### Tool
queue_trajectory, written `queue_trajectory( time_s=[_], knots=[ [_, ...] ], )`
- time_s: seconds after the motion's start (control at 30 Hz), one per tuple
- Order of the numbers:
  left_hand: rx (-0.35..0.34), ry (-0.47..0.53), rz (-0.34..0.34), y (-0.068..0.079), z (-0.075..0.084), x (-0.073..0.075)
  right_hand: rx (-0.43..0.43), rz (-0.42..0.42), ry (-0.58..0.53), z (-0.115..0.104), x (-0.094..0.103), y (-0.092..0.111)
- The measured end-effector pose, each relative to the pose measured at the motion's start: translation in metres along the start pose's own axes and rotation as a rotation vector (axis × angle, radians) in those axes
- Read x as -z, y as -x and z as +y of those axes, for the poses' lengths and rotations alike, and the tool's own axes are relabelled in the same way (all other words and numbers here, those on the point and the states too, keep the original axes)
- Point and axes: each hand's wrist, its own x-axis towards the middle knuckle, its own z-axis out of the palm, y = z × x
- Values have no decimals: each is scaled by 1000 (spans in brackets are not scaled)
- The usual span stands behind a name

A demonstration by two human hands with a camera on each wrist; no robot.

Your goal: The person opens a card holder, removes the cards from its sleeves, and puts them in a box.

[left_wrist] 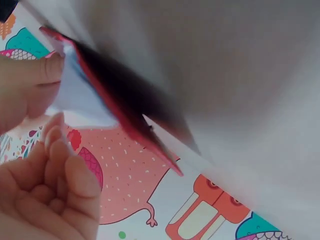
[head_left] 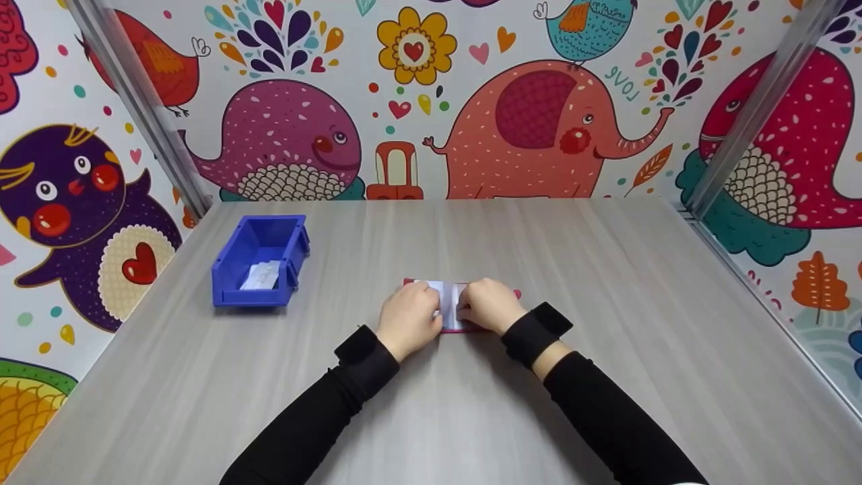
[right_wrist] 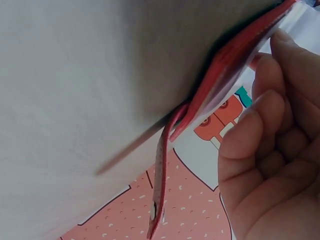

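A small red card holder lies spread on the table between the hands, its whitish, glossy sleeves facing up. My left hand covers its left side, fingers bent and pinching a sleeve. On the other side my right hand pinches a clear sleeve between thumb and curled fingers. The right wrist view shows the red cover's edge and a narrow strap with a metal snap hanging from it. From the left wrist, the red cover appears edge-on beside the fingers. Much of both sleeves is hidden under the hands.
A blue bin stands at the left of the grey table, with flat white pieces inside. Printed cartoon walls with metal posts close off the back and sides. Black bands circle both wrists.
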Motion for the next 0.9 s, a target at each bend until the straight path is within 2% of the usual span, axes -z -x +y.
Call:
queue_trajectory(
  time_s=[0.1,0.27,0.43,0.67,0.77,0.9],
  knots=[
    [79,56,6,2,-2,3,12,11,-9,0,1,0],
    [232,158,-69,0,-10,12,4,-12,-19,0,1,0],
    [337,144,-162,1,-17,15,-6,-34,-22,0,2,1],
    [423,66,-304,1,-17,11,-30,-61,-18,-1,1,0],
    [456,46,-350,-1,-15,11,-51,-77,-20,-1,1,-1],
    [468,18,-388,-5,-13,12,-76,-86,-26,0,2,0]
  ],
)
